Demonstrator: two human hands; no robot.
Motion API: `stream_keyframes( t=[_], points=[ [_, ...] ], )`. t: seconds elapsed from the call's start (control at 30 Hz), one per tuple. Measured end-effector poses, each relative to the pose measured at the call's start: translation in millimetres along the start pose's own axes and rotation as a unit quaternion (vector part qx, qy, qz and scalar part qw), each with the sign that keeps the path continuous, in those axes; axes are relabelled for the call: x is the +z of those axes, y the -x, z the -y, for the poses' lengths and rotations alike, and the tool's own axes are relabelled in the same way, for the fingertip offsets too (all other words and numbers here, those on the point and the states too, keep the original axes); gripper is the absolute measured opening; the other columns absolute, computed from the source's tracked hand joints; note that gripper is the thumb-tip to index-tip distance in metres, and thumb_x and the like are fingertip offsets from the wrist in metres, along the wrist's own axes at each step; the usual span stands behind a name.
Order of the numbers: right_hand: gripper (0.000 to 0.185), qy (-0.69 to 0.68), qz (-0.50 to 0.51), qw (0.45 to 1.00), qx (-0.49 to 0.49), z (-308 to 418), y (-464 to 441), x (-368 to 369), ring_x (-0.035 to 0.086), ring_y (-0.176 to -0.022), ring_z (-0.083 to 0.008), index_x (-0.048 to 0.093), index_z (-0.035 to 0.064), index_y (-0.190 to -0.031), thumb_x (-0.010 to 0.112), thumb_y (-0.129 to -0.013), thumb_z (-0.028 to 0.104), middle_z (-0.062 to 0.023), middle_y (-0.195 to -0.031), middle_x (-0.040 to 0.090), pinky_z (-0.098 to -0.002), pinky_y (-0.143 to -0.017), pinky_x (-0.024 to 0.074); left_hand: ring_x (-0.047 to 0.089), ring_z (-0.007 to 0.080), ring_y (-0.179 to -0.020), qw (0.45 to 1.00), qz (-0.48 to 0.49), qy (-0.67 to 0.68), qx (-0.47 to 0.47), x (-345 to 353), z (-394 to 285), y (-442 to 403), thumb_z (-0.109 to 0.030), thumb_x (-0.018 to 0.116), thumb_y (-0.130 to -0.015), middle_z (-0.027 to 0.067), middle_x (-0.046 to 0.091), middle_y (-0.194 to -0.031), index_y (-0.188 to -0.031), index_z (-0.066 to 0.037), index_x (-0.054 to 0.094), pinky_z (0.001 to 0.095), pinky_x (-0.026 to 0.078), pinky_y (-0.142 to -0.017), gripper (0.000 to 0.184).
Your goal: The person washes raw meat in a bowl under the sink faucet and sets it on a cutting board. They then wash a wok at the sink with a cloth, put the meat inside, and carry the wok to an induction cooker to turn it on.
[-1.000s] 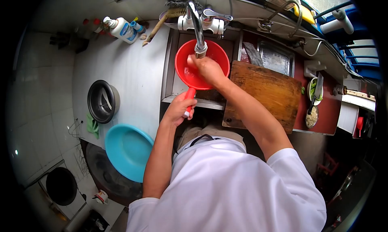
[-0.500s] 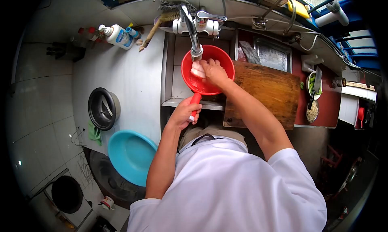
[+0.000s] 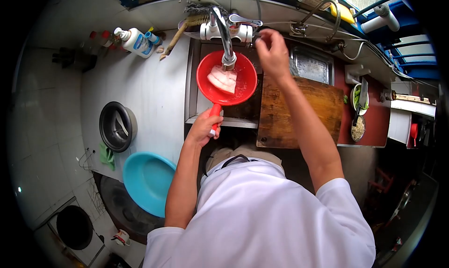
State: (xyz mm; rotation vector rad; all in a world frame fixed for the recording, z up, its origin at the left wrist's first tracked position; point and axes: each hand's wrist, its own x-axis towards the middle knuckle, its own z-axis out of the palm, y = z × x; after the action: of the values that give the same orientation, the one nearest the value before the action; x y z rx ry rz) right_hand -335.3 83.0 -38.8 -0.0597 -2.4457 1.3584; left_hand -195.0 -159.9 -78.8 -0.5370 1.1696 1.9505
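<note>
My left hand (image 3: 205, 127) is wrapped around the handle of a red plastic ladle (image 3: 203, 91), a wide water scoop held over the sink. A slab of pale pink raw meat (image 3: 222, 79), apparently pork, lies in the scoop with some water. The chrome faucet spout (image 3: 227, 46) comes down just above the meat. My right hand (image 3: 273, 53) is raised to the right of the faucet, close to its lever (image 3: 246, 20). Its fingers are bent, thumb apart, and nothing shows in them.
A wooden cutting board (image 3: 300, 114) lies right of the sink (image 3: 192, 100). Farther right are a cleaver (image 3: 363, 92) and a bowl of greens (image 3: 359, 98). On the left counter stand a white pump bottle (image 3: 138, 42), a dark pot (image 3: 133, 123) and a turquoise basin (image 3: 145, 181).
My right hand has let go of the meat and moved up and right, out of the scoop towards the faucet lever. The scoop has shifted slightly left; the meat now lies flat in it.
</note>
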Motion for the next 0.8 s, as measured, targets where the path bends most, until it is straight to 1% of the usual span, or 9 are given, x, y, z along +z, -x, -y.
stream_keyframes(
  t=[0.07,0.1,0.13,0.2,0.23,0.33,0.53,0.8],
  points=[
    [0.041,0.006,-0.029,0.999,-0.042,5,-21,-5,0.061,-0.098,-0.0303,0.056,-0.0004,-0.121,0.062,-0.087,0.021,-0.0198,-0.112,0.060,-0.0374,-0.087,0.0488,0.051,0.0110,-0.044,1.000,0.004,-0.001,0.003,1,0,0,-0.010,0.059,-0.087,0.0016,0.050,-0.068,-0.100,-0.008,0.050,0.0258,0.040,-0.036,0.016],
    [0.047,0.022,0.009,0.999,-0.041,6,-29,-6,0.058,-0.110,-0.0340,0.053,-0.0034,-0.125,0.059,-0.088,0.025,-0.0237,-0.121,0.057,-0.0387,-0.095,0.0455,0.051,0.0111,-0.044,1.000,0.003,0.000,0.003,1,1,0,-0.010,0.059,-0.087,0.0017,0.050,-0.068,-0.099,-0.008,0.050,0.0259,0.040,-0.036,0.015],
    [0.047,0.023,0.009,0.999,-0.041,2,-34,-3,0.058,-0.110,-0.0340,0.053,-0.0034,-0.125,0.059,-0.088,0.025,-0.0237,-0.121,0.057,-0.0387,-0.095,0.0455,0.051,0.0112,-0.044,1.000,0.002,0.003,0.003,1,2,1,-0.010,0.059,-0.087,0.0019,0.050,-0.068,-0.098,-0.008,0.049,0.0260,0.040,-0.035,0.015],
    [0.053,0.082,0.067,0.990,-0.096,0,-39,5,0.051,-0.121,-0.0376,0.050,-0.0065,-0.128,0.056,-0.090,0.030,-0.0266,-0.130,0.052,-0.0394,-0.103,0.0398,0.051,0.0114,-0.043,1.000,0.003,0.000,0.008,1,4,1,-0.009,0.059,-0.087,0.0020,0.050,-0.068,-0.096,-0.008,0.049,0.0259,0.040,-0.035,0.014],
    [0.055,0.088,0.077,0.990,-0.085,1,-39,8,0.046,-0.126,-0.0387,0.049,-0.0080,-0.128,0.052,-0.092,0.034,-0.0277,-0.134,0.049,-0.0396,-0.107,0.0360,0.051,0.0115,-0.043,1.000,0.004,-0.002,0.012,0,4,2,-0.009,0.059,-0.086,0.0022,0.051,-0.068,-0.095,-0.008,0.049,0.0259,0.040,-0.035,0.014],
    [0.054,0.105,0.063,0.989,-0.078,4,-40,13,0.048,-0.125,-0.0385,0.050,-0.0080,-0.128,0.051,-0.093,0.033,-0.0270,-0.133,0.050,-0.0399,-0.106,0.0369,0.051,0.0117,-0.042,1.000,0.011,-0.024,0.012,-2,2,4,-0.009,0.059,-0.086,0.0024,0.051,-0.067,-0.097,-0.007,0.050,0.0257,0.040,-0.035,0.015],
    [0.055,0.111,0.068,0.990,-0.054,8,-39,10,0.048,-0.124,-0.0387,0.051,-0.0084,-0.127,0.050,-0.093,0.035,-0.0269,-0.132,0.050,-0.0399,-0.106,0.0369,0.050,0.0115,-0.041,0.999,0.016,-0.024,0.022,1,-1,7,-0.009,0.059,-0.086,0.0027,0.052,-0.067,-0.103,-0.006,0.051,0.0255,0.039,-0.035,0.019],
    [0.056,0.119,0.059,0.990,-0.055,6,-39,13,0.048,-0.124,-0.0386,0.051,-0.0084,-0.128,0.049,-0.093,0.035,-0.0270,-0.132,0.050,-0.0400,-0.106,0.0371,0.050,0.0114,-0.041,0.999,0.026,-0.006,0.017,2,4,10,-0.008,0.059,-0.087,0.0028,0.051,-0.068,-0.104,-0.006,0.049,0.0252,0.039,-0.034,0.020]
  ],
)
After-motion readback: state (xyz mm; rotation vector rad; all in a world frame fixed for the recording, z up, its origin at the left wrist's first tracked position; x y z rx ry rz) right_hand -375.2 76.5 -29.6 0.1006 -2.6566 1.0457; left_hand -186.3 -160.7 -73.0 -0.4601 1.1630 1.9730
